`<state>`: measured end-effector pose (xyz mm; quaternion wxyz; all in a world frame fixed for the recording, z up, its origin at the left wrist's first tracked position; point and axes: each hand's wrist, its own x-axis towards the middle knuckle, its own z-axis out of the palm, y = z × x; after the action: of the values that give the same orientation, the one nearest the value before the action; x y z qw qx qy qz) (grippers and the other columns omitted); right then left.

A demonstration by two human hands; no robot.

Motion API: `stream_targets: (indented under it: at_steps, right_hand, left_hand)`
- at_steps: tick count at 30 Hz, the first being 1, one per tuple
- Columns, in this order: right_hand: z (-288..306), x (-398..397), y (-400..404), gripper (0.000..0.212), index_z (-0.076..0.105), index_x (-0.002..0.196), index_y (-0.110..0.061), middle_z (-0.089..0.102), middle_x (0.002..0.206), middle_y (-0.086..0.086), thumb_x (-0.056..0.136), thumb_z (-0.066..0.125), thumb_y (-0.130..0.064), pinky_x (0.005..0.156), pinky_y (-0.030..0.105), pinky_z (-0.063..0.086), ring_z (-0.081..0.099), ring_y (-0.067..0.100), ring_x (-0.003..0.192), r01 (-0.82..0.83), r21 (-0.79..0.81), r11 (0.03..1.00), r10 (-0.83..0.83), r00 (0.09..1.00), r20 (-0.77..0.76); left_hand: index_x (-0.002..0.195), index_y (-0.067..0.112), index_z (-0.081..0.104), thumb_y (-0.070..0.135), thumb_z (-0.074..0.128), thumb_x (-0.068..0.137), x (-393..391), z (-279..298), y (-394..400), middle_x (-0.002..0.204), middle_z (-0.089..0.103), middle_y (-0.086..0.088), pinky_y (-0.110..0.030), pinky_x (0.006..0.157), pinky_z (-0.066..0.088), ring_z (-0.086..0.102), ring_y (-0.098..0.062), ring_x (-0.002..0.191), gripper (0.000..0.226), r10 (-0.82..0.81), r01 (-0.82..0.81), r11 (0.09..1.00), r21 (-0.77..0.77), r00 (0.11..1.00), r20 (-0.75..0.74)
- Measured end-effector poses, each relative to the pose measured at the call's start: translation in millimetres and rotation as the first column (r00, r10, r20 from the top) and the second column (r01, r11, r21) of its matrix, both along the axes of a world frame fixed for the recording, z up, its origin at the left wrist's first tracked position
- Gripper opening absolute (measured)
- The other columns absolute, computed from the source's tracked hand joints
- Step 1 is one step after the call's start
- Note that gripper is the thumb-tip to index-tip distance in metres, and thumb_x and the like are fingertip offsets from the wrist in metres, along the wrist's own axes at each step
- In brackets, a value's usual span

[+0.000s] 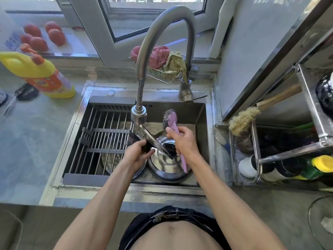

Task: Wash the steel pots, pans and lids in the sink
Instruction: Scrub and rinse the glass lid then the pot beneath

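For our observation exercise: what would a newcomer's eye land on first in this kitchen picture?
The tall curved faucet arching over the sink, where the left hand grips a steel lid and the right hand holds a pink-handled steel-wool scrubber. The yellow detergent bottle stands far left.

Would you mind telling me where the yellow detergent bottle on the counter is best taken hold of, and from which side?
Probably at the moulded handle near the neck of the yellow detergent bottle, coming from above. The bottle looks upright left of the steel sink, its orange pump top is free, and the handle loop gives a surer grip than the wide labelled body.
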<state>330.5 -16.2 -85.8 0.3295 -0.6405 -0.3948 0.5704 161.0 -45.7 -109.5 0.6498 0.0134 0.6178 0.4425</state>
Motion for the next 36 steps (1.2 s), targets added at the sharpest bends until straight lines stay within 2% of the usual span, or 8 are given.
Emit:
stream_targets:
  at_steps: [6,11,16,21,24,29,33,36]
  right_hand:
    - [-27,16,-10,0.035,0.066,0.093,-0.015,0.066,0.071,0.0,0.079,0.077,-0.045,0.057,0.031,0.042,0.052,0.015,0.054,0.096,-0.153,0.984,-0.071,0.984,0.163]
    - [-31,8,-10,0.042,0.062,0.111,-0.013,0.073,0.094,0.008,0.077,0.081,-0.031,0.045,0.024,0.039,0.047,0.009,0.049,0.061,-0.324,0.944,-0.07,0.997,-0.018]
    - [-29,4,-1,0.036,0.061,0.107,-0.009,0.057,0.064,0.002,0.076,0.078,-0.003,0.043,0.025,0.034,0.036,0.007,0.039,0.155,-0.392,0.907,-0.212,0.971,-0.107]
    - [-28,1,5,0.037,0.059,0.11,-0.009,0.059,0.071,0.003,0.078,0.074,0.003,0.042,0.026,0.033,0.035,0.008,0.039,0.279,-0.361,0.89,-0.338,0.935,-0.111]
    - [-29,1,6,0.036,0.056,0.112,-0.01,0.057,0.074,0.007,0.081,0.072,0.002,0.04,0.025,0.033,0.036,0.009,0.037,0.293,-0.306,0.906,-0.339,0.935,-0.106]
    - [-23,-2,4,0.033,0.057,0.11,-0.022,0.065,0.083,0.0,0.08,0.071,-0.025,0.061,0.039,0.049,0.054,0.015,0.056,0.165,-0.104,0.981,-0.15,0.979,0.137]
    - [-15,3,2,0.016,0.057,0.087,-0.014,0.052,0.073,-0.002,0.094,0.059,-0.028,0.061,0.033,0.04,0.047,0.014,0.064,-0.044,0.182,0.982,-0.03,0.922,0.385]
    - [-13,5,6,0.023,0.067,0.093,-0.009,0.052,0.067,-0.004,0.1,0.048,-0.021,0.057,0.033,0.037,0.047,0.014,0.061,-0.255,0.255,0.933,0.094,0.855,0.51]
  left_hand:
    - [0.118,-0.006,0.062,-0.002,0.043,0.103,-15,-5,-15,0.139,0.057,-0.028,-0.036,0.088,0.062,0.054,-0.04,0.133,0.025,0.132,-0.17,0.98,0.103,0.944,0.303]
    - [0.125,-0.007,0.059,0.01,0.045,0.104,-11,-4,-18,0.142,0.055,-0.03,-0.037,0.08,0.063,0.051,-0.046,0.132,0.03,0.141,-0.212,0.968,0.135,0.903,0.406]
    - [0.13,0.002,0.059,0.014,0.048,0.103,-24,-2,-21,0.143,0.054,-0.027,-0.04,0.088,0.062,0.055,-0.043,0.129,0.031,0.01,-0.085,0.98,0.179,0.924,0.383]
    - [0.13,0.017,0.063,0.057,0.035,0.104,-42,1,-23,0.14,0.056,-0.029,-0.047,0.081,0.062,0.058,-0.05,0.124,0.056,0.039,-0.093,0.99,0.102,0.896,0.442]
    - [0.133,0.016,0.058,0.059,0.035,0.103,-44,7,-26,0.137,0.06,-0.026,-0.053,0.081,0.062,0.064,-0.048,0.118,0.057,0.001,-0.079,0.985,0.153,0.891,0.455]
    - [0.147,0.024,0.042,0.005,0.04,0.104,-43,2,-26,0.133,0.065,-0.023,-0.045,0.073,0.064,0.071,-0.041,0.108,0.047,-0.006,-0.056,0.98,0.192,0.95,0.311]
    - [0.136,0.031,0.049,0.021,0.039,0.109,-42,-1,-25,0.133,0.066,-0.02,-0.047,0.069,0.064,0.073,-0.041,0.101,0.031,0.055,-0.116,0.977,0.181,0.948,0.313]
    - [0.135,0.032,0.054,0.033,0.035,0.11,-45,-5,-24,0.134,0.065,-0.018,-0.05,0.072,0.064,0.072,-0.039,0.105,0.032,0.009,-0.052,0.983,0.174,0.97,0.242]
